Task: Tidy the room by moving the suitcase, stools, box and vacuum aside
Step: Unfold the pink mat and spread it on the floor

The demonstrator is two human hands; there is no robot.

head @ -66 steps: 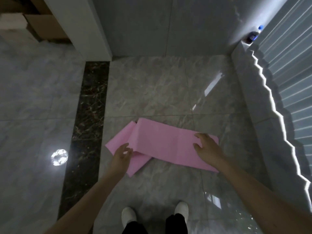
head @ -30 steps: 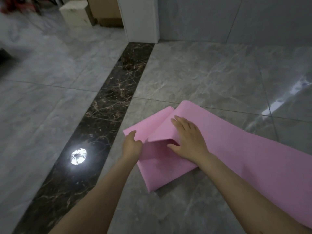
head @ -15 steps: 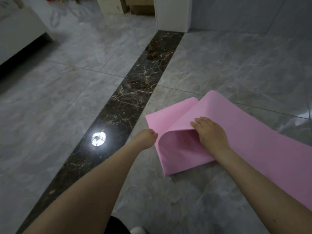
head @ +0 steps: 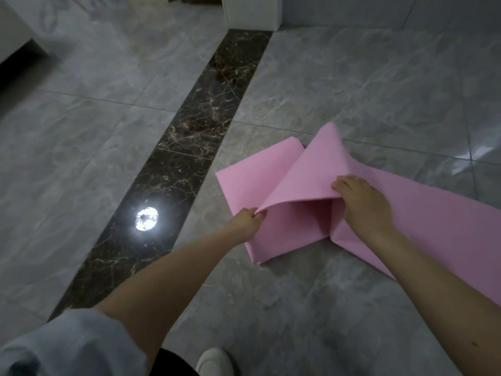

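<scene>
Pink foam mat lies on the grey marble floor, just right of a dark brown marble strip that runs from the near left to the far middle. Its left end is folded over itself, and the top layer is lifted into a loose arch. The left hand pinches the near left corner of that raised layer between thumb and fingers, so its grip is grasping the mat. The right hand lies on top of the mat further right, fingers curled over the edge of the same raised fold, its grip also on the mat. The rest of the mat stretches flat toward the near right and out of view. A round glare from a ceiling light reflects on the dark strip, left of the left hand. A white pillar base stands at the far end of the strip. A grey sleeve shows at the near left and a white shoe at the near edge. No suitcase, stool, box or vacuum can be made out, and no writing or label can be read anywhere.
</scene>
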